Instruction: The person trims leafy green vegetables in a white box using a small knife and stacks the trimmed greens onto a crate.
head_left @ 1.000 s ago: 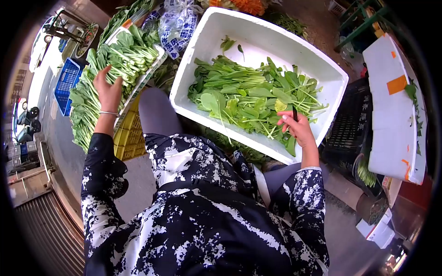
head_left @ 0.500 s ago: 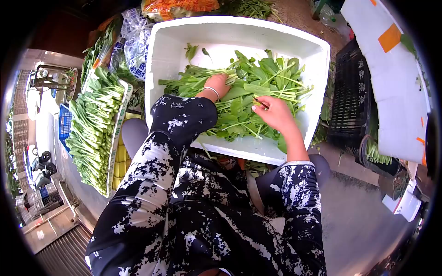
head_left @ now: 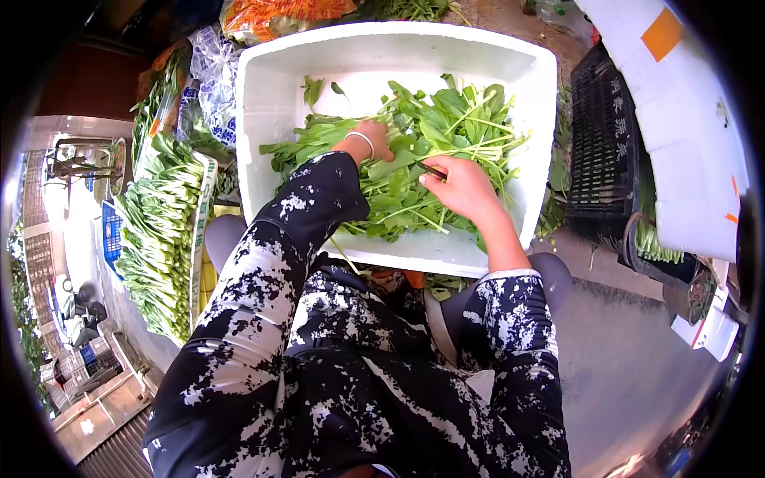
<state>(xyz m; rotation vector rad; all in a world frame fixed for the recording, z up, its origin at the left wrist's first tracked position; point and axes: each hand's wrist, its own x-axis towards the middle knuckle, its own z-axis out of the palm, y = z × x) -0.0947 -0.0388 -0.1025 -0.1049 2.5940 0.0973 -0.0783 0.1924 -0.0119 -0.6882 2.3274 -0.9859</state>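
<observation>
A white foam box [head_left: 267, 68] lies across my lap, holding loose leafy greens [head_left: 414, 207]. My left hand [head_left: 372, 141], with a bracelet at the wrist, reaches down among the greens near the middle of the box. Its fingers are partly hidden by leaves, and I cannot make out what they hold. To its right, my right hand [head_left: 457, 185] is closed on a small dark tool [head_left: 433, 170], which points left toward the other hand. Leaves lie just under both hands.
Neatly stacked greens [head_left: 163, 239] fill a tray at the left. A blue crate [head_left: 111, 239] stands beyond it. Plastic bags [head_left: 215, 84] lie behind. On the right are a black crate [head_left: 602, 143] and a large white foam piece [head_left: 677, 119].
My left hand has moved from above the stacked greens at the left into the box. My right hand has shifted left, closer to it. The view has turned.
</observation>
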